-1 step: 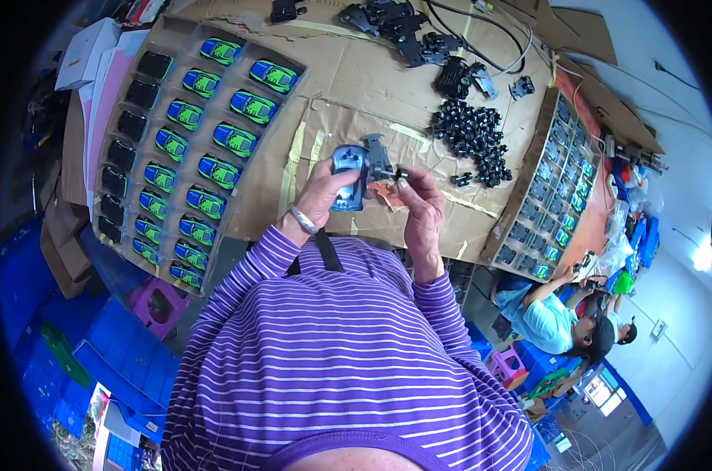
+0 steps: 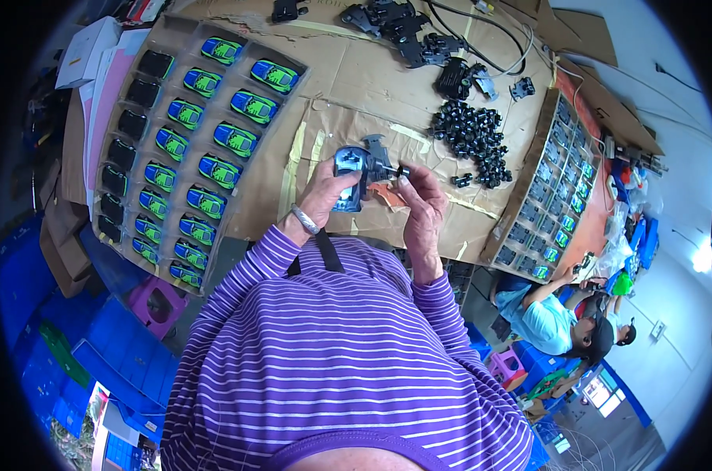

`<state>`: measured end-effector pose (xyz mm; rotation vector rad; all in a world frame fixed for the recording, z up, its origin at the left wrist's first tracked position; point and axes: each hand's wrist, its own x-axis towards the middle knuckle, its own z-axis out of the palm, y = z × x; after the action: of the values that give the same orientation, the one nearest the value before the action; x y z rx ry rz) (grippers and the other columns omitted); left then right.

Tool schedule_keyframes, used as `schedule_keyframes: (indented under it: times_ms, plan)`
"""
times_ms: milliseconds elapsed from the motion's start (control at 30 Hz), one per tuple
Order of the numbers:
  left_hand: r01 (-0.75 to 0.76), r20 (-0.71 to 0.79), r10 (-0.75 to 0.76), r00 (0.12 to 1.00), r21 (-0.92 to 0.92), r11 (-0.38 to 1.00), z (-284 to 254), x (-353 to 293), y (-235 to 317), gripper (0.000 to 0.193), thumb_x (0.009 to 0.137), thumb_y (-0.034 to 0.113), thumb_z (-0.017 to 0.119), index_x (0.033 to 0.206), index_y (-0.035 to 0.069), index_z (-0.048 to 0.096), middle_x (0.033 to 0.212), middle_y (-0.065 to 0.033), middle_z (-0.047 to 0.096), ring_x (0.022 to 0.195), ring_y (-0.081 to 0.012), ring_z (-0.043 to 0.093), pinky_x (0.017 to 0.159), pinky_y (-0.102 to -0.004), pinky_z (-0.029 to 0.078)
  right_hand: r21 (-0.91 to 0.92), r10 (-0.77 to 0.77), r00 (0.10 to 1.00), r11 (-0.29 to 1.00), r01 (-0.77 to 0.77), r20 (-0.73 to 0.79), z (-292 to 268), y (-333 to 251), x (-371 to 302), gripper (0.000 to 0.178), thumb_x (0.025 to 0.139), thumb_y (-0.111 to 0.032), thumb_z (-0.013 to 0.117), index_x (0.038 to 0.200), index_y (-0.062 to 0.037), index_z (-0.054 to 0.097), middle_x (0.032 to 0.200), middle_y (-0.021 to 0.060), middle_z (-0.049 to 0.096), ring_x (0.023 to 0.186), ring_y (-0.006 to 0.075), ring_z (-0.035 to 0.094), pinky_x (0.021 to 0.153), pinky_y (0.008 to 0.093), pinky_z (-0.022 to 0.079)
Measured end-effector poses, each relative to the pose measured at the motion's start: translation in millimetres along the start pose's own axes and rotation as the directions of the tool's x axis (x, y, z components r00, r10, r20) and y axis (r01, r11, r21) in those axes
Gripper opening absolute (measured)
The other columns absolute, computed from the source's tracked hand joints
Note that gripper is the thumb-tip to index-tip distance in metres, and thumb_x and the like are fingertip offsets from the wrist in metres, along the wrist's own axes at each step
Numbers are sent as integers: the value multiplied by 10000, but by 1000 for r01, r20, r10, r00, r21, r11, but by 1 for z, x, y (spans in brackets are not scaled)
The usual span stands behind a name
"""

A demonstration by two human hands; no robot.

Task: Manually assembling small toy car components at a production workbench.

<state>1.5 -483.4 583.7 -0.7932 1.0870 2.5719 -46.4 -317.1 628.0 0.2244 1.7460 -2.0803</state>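
Note:
Over the cardboard-covered table, my left hand (image 2: pixel 321 195) is closed round a toy car body shell (image 2: pixel 348 161), its hollow pale-blue inside facing up. A black chassis plate (image 2: pixel 375 147) lies against the shell's right side, under my left thumb's side. My right hand (image 2: pixel 423 204) pinches a small black part with a thin shaft (image 2: pixel 403 170), which looks like a wheel axle, at the chassis's right edge. Whether the shaft sits in the chassis is too small to tell. A loose orange-red piece (image 2: pixel 387 195) lies below, between my hands.
A tray (image 2: pixel 167 118) of green-and-blue toy cars stands at left. At right are a heap of small black parts (image 2: pixel 470 137) and another compartment tray (image 2: pixel 521 212). Black chassis pieces (image 2: pixel 403 35) and cables lie at the back. A person in light blue (image 2: pixel 546 322) works at far right.
The shell has tilted slightly and shifted a little to the right. My right fingers have moved very slightly with the small black part.

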Motion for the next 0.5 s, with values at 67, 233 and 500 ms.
schedule_keyframes:
  times_ms: [67,233,500]
  plan:
    - [-28,-1,28,1000,124,992,5,-2,0,277,931,125,629,1196,52,600,974,-41,685,813,-120,693,680,-282,599,-20,-19,1000,1000,19,20,10,0,3,267,908,-38,662,1174,-26,660,966,20,644,895,106,622,853,232,501]
    - [-85,43,81,996,77,993,12,-3,-1,304,864,121,574,1151,24,597,971,-56,666,762,-120,674,618,-273,598,-531,-371,916,751,393,153,16,19,10,261,855,-57,703,1115,-55,676,1011,88,626,920,197,627,788,322,509]
    - [-87,-19,90,996,139,986,13,-1,-4,383,943,364,633,1128,29,616,915,-46,658,763,-108,668,588,-256,576,-614,-421,890,660,434,177,7,27,12,268,800,-68,742,1055,-33,670,948,105,657,881,250,632,787,347,504]
